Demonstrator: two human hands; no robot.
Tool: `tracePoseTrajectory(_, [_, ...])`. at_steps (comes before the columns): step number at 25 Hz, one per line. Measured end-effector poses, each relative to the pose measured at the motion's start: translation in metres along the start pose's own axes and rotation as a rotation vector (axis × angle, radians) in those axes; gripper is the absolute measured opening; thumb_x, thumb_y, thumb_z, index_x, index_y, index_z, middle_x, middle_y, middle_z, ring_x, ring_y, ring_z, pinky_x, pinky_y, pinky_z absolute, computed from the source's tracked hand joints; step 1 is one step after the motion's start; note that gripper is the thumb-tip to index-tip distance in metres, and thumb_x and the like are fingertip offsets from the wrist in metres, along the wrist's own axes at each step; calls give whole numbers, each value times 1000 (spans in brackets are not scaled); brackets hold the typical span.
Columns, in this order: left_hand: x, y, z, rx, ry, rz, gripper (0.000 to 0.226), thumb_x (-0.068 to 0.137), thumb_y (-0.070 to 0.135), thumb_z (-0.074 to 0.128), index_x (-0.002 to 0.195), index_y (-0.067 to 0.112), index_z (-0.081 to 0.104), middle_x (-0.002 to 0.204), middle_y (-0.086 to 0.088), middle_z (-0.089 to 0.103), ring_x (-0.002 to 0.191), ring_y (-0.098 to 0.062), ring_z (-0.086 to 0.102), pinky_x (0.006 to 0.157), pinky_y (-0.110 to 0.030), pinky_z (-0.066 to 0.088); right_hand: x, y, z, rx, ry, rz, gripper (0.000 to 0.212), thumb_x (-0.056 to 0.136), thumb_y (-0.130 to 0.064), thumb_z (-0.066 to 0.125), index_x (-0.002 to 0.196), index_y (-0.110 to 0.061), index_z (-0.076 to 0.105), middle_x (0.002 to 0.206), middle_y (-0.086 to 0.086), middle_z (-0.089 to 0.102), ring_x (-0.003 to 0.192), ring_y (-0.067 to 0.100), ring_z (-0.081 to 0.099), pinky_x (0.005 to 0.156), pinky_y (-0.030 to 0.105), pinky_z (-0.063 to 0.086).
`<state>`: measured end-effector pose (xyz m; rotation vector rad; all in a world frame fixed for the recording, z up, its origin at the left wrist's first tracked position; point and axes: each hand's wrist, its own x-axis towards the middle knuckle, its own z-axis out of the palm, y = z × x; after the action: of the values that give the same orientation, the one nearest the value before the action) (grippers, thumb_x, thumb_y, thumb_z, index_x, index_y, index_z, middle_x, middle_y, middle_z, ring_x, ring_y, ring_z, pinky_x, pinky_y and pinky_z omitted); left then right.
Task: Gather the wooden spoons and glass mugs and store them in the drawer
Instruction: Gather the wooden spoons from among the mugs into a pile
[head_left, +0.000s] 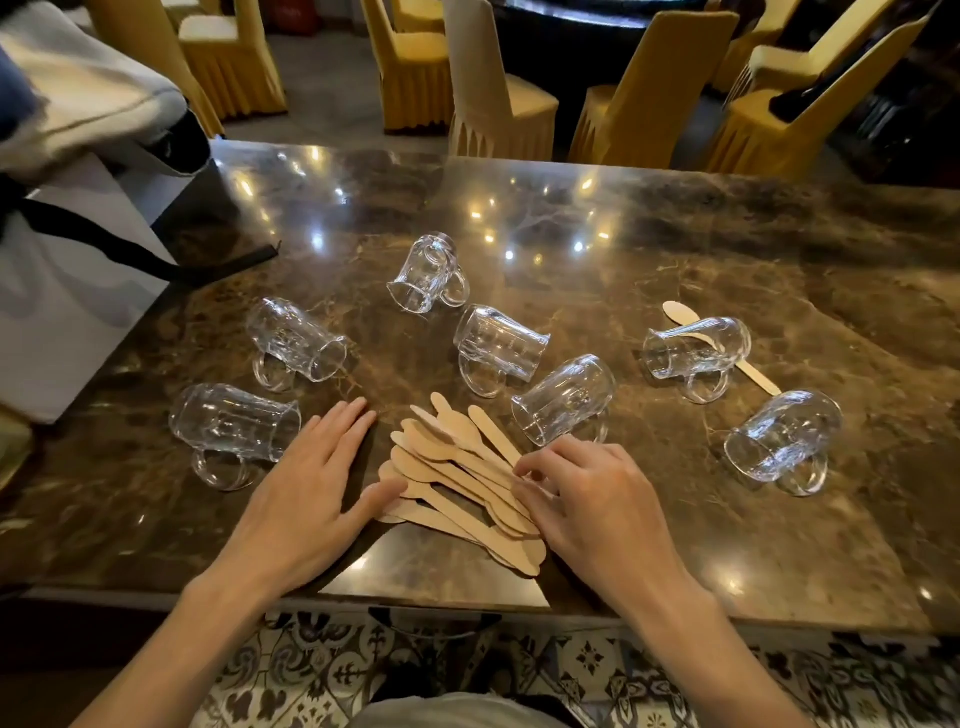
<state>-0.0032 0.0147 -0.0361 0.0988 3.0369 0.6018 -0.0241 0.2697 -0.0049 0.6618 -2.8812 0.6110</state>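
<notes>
A pile of several wooden spoons (457, 478) lies near the front edge of the dark marble table (675, 249). My left hand (311, 483) rests flat with fingers spread, its thumb touching the pile's left side. My right hand (587, 499) presses on the pile's right side with fingers curled onto the spoons. Several glass mugs lie on their sides around the pile: one at the left (234, 426), one further back (296, 340), one in the middle (498, 343), one just beyond my right hand (563, 397). One lone spoon (680, 314) lies partly under a mug (696, 348) at the right.
A white bag with a black strap (67, 291) sits at the table's left end. Yellow-covered chairs (498, 88) stand beyond the far edge. Patterned floor tiles (597, 660) show below the near edge. No drawer is in view.
</notes>
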Motion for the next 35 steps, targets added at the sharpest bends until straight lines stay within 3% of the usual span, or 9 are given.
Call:
tracePoseTrajectory(3, [-7,-7,-1,212,-52,81,117,64,93,6,149,14,0,157,2,-9,144,-10,-11,116,-23,-10,1,1,0,11,-63,-35,15,86,-36,64,96,-26,71,91,-11,68,84,8,61,87,27,46])
tracePoseTrajectory(6, [-7,-15,4,330,-37,179,125,62,95,29,147,3,19,155,-16,16,146,-21,3,115,-25,-8,5,0,-2,34,-57,-70,17,88,-35,60,97,-25,71,94,-9,68,89,8,61,89,29,45])
tracePoseTrajectory(10, [4,-34,22,264,-108,147,128,54,94,43,150,13,17,160,-8,10,147,-15,1,117,-28,-8,20,26,-32,55,109,10,14,86,-32,64,91,-21,71,86,-6,70,77,8,62,77,25,49])
tracePoseTrajectory(15, [15,-69,54,195,-176,53,136,39,94,53,150,23,21,160,-3,10,146,-23,11,119,-37,-3,58,118,-97,-38,352,345,12,85,-30,66,88,-21,73,79,-6,70,67,7,59,61,24,48])
tracePoseTrajectory(20, [24,-92,71,128,-239,-7,140,28,94,56,148,27,26,159,-2,14,146,-25,14,118,-44,2,77,209,-117,-156,-66,817,7,79,-31,72,78,-26,67,94,2,70,82,16,62,74,34,55])
tracePoseTrajectory(23, [23,-91,72,75,-233,-20,141,26,93,58,148,28,27,159,-1,16,145,-25,15,118,-46,3,82,222,-106,-144,-297,836,13,72,-36,78,78,-28,69,97,1,70,89,18,63,84,38,54])
tracePoseTrajectory(26, [21,-84,65,67,-205,-11,139,29,93,58,148,29,26,159,-1,16,145,-24,15,119,-41,1,82,221,-92,-141,-247,808,27,68,-42,80,87,-25,72,93,-1,68,90,19,62,77,35,54])
tracePoseTrajectory(29, [18,-74,57,75,-165,12,136,33,93,58,148,28,26,159,-1,17,145,-24,16,119,-38,1,83,221,-85,-174,-218,806,16,72,-36,79,67,-29,65,92,2,69,81,17,60,62,30,48])
tracePoseTrajectory(35, [15,-64,50,69,-168,30,134,35,92,58,148,28,26,159,0,16,145,-23,16,119,-38,0,88,220,-88,-113,-251,849,17,72,-33,79,67,-25,65,90,2,69,87,21,63,80,41,54])
